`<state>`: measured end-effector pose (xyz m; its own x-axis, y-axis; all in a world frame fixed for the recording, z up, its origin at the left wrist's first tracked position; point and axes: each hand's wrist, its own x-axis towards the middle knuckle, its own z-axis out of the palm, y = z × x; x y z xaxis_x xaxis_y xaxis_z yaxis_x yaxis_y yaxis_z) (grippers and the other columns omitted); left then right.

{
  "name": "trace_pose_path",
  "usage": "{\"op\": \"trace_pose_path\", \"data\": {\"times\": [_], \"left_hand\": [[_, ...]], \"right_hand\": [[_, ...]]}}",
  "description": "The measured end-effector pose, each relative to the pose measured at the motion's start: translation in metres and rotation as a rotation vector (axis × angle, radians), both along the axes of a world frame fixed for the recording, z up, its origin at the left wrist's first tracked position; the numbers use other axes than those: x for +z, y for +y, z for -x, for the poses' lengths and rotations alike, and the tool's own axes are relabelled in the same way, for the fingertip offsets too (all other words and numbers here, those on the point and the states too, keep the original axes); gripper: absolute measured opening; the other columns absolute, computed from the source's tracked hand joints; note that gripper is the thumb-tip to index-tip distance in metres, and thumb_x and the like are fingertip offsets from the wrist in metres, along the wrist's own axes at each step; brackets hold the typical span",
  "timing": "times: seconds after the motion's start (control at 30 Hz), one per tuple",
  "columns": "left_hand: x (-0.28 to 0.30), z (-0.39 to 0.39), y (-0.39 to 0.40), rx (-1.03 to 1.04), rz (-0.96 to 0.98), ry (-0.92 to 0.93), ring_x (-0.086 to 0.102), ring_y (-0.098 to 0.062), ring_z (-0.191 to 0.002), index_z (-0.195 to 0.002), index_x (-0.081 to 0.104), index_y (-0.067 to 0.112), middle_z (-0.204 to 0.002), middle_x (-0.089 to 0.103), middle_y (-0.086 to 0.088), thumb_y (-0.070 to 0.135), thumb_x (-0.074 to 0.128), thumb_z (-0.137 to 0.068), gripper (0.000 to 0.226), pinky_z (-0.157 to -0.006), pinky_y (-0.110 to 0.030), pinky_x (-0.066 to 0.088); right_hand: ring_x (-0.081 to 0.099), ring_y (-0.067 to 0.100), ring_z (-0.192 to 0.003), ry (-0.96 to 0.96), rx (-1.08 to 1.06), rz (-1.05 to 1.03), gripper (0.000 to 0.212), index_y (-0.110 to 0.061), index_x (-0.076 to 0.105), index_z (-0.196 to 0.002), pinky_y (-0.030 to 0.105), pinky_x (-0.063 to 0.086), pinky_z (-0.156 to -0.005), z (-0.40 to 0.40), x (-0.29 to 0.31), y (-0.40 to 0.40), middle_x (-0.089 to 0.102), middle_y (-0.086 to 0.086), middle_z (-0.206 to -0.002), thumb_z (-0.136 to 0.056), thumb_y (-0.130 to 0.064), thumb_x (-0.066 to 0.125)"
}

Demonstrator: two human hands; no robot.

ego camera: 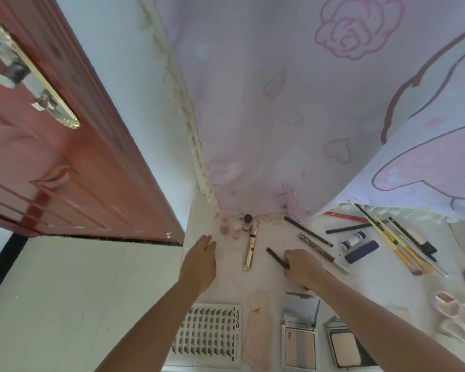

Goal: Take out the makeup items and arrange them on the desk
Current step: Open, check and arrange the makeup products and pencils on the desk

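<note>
A black pencil (277,258) is pinched by the right hand (301,267) above the worktop (226,285). The left hand (199,264) is laid flat, fingers spread. Two open compacts (300,334) hold pressed powder.

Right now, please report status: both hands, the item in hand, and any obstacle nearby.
Left hand open, flat on desk. Right hand grips black pencil. Gold tube lies between the hands, apart from both.

Legible text: "XOYO" printed in black, running lengthwise along the right edge of the white false-lash tray (208,335) at the desk's near side; lettering on the gold tube (251,247) and brown pencil (317,248) is too blurred to read.
</note>
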<state>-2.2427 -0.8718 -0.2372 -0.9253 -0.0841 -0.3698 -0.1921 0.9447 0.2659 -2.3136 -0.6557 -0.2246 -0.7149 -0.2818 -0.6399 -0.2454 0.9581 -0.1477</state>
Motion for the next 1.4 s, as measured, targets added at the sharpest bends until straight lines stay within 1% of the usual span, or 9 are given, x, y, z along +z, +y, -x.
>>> {"op": "trace_pose_path", "data": {"times": [0.2,0.33,0.47,0.63,0.77,0.9,1.0,1.2,1.4], "left_hand": [[0.033,-0.013,0.037,-0.049,-0.165,0.152,0.031,-0.012,-0.134,-0.142,0.028,0.014,-0.146,0.033,0.000,0.021,0.034,-0.099,0.045,-0.107,-0.015,0.022],[0.063,-0.004,0.065,-0.238,-0.217,0.074,0.038,-0.018,-0.129,-0.142,0.029,0.014,-0.140,0.041,-0.003,0.028,0.038,-0.098,0.047,-0.103,-0.022,0.028],[0.089,-0.001,0.086,-0.325,-0.112,0.052,0.053,-0.025,-0.097,-0.115,0.049,0.008,-0.109,0.056,-0.010,0.029,0.029,-0.100,0.033,-0.077,-0.029,0.037],[0.132,-0.005,0.086,-0.458,-0.266,0.020,0.037,-0.011,-0.062,-0.071,0.038,0.019,-0.069,0.043,0.001,0.025,0.025,-0.101,0.033,-0.068,-0.024,0.029],[0.148,0.004,0.048,-0.336,-0.306,0.022,0.035,-0.003,-0.057,-0.075,0.045,0.018,-0.064,0.035,0.013,0.018,0.032,-0.100,0.029,-0.062,-0.010,0.034],[0.137,0.008,0.002,-0.008,-0.387,0.189,0.034,-0.013,-0.056,-0.060,0.041,0.032,-0.052,0.036,0.012,0.058,0.036,-0.088,0.038,-0.054,-0.021,0.029],[0.144,0.008,0.027,-0.048,-0.467,0.182,0.030,-0.011,-0.051,-0.059,0.037,0.021,-0.054,0.035,0.007,0.018,0.032,-0.099,0.040,-0.053,-0.021,0.028],[0.147,0.008,0.060,-0.105,-0.518,0.213,0.044,0.005,-0.043,-0.063,0.035,0.015,-0.055,0.034,0.005,0.013,0.029,-0.100,0.038,-0.050,-0.009,0.035],[0.148,0.007,0.065,-0.177,-0.491,0.248,0.040,0.000,-0.046,-0.062,0.034,0.018,-0.055,0.034,0.006,0.015,0.030,-0.100,0.038,-0.052,-0.014,0.032]], "right_hand": [[0.054,0.020,-0.107,0.083,0.040,0.284,0.032,-0.016,0.054,-0.124,0.025,0.041,-0.088,-0.002,0.034,0.019,0.059,0.005,-0.117,-0.095,-0.023,0.042],[0.055,0.016,-0.098,0.079,0.160,0.381,0.029,-0.015,0.058,-0.119,0.021,0.038,-0.080,-0.007,0.072,0.031,0.063,0.005,-0.111,-0.095,-0.025,0.044],[0.054,0.016,-0.085,0.048,0.272,0.321,0.028,-0.010,0.061,-0.106,0.024,0.037,-0.074,-0.010,0.108,0.046,0.061,0.003,-0.092,-0.096,-0.028,0.042],[0.037,-0.002,-0.055,0.031,0.373,0.333,0.022,-0.020,0.045,-0.084,0.013,0.032,-0.057,-0.024,0.145,0.061,0.040,-0.012,-0.062,-0.099,-0.029,0.031],[0.048,0.013,-0.069,0.167,0.311,0.360,0.027,-0.022,0.046,-0.075,0.017,0.036,-0.065,-0.017,0.165,0.086,0.044,-0.006,-0.068,-0.098,-0.024,0.033],[0.045,0.013,-0.058,0.292,0.023,0.525,0.031,-0.025,0.044,-0.067,0.009,0.038,-0.058,0.002,0.175,0.129,0.047,-0.004,-0.063,-0.096,-0.017,0.039],[0.047,0.002,-0.063,0.293,0.081,0.536,0.031,-0.035,0.046,-0.072,0.006,0.038,-0.062,0.004,0.173,0.118,0.049,-0.014,-0.068,-0.096,-0.017,0.040],[0.061,0.008,-0.072,0.280,0.075,0.629,0.033,-0.014,0.048,-0.127,0.007,0.042,-0.067,0.001,0.162,0.096,0.062,-0.010,-0.084,-0.093,-0.012,0.047],[0.055,-0.013,-0.062,0.281,-0.008,0.757,0.012,-0.025,0.050,-0.089,0.001,0.044,-0.063,0.004,0.156,0.086,0.069,-0.001,-0.093,-0.088,-0.015,0.058]]}}
